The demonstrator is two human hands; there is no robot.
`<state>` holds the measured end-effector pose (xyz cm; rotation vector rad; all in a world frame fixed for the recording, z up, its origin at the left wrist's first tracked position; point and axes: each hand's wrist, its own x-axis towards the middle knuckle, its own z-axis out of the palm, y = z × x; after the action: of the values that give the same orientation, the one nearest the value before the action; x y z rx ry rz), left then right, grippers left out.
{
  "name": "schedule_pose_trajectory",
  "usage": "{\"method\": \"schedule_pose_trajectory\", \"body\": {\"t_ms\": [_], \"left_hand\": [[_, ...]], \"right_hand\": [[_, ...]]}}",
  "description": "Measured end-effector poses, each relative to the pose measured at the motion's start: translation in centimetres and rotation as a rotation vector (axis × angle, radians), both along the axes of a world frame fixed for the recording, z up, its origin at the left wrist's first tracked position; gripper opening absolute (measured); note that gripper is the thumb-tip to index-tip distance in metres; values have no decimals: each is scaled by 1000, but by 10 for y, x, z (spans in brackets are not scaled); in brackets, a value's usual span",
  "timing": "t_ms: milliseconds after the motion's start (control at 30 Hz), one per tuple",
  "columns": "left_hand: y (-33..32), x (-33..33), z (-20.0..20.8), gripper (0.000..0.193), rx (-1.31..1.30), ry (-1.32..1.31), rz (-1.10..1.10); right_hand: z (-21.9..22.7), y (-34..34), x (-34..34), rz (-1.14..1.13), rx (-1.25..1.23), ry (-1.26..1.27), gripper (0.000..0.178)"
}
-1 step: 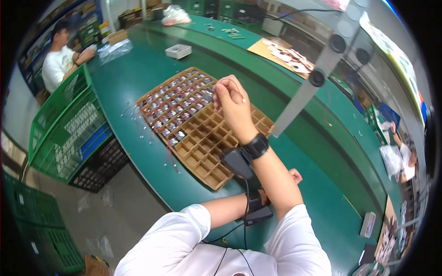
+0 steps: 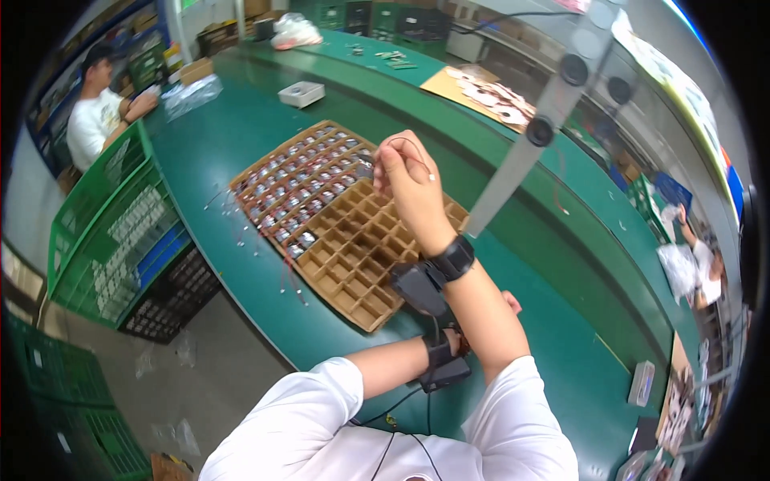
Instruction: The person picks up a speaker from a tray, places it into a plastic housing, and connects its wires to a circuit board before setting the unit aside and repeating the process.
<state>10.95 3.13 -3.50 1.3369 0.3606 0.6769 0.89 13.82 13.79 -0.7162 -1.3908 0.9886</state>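
My right hand [image 2: 411, 188] is closed above a cardboard divider tray [image 2: 343, 278], fingers pinched around a small part with a thin wire [image 2: 419, 146]. The wire loops over the hand and ends in a small white connector [image 2: 431, 177]. The part itself is mostly hidden by the fingers. Small metallic parts with red and dark wires [image 2: 305, 240] fill the tray's far left cells; the cells nearest me hold nothing. My left arm crosses under my right forearm, and only some fingers of my left hand [image 2: 512, 302] show beyond it, near the green tabletop.
Loose wire ends [image 2: 293, 287] hang over the tray's left edge. A white box [image 2: 301, 94] stands behind. A grey post [image 2: 513, 168] rises at right. Green crates [image 2: 104, 232] stand at left, near a seated person [image 2: 96, 116]. Another person [image 2: 706, 272] is far right.
The view has shifted slightly, so the tray sits a little further left. My right hand, with the wired part, is slightly further right over the tray. My left hand looks much the same.
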Motion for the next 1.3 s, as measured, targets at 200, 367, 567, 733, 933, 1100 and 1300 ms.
{"method": "schedule_pose_trajectory", "body": {"t_ms": [200,367,567,733,933,1100,1300], "left_hand": [[3,-38,19,38,80,-228,-88],[12,-34,19,55,-799,-513,-748],[-1,-36,26,47,-446,-169,-600],[-9,-39,25,42,-296,1,-570],[-14,-39,21,41,-291,-29,-459],[-7,-39,14,44,-127,43,-411],[-11,-40,14,44,-197,0,-505]], "right_hand": [[1,-79,102,-26,25,104,24],[-52,-155,177,-180,-245,254,26],[-92,-204,214,-333,-273,250,26],[-115,-225,201,-433,-188,282,35],[-148,-235,196,-338,-308,182,63],[-153,-231,195,-291,-296,105,55],[-162,-236,204,-395,-241,-72,44]]}}
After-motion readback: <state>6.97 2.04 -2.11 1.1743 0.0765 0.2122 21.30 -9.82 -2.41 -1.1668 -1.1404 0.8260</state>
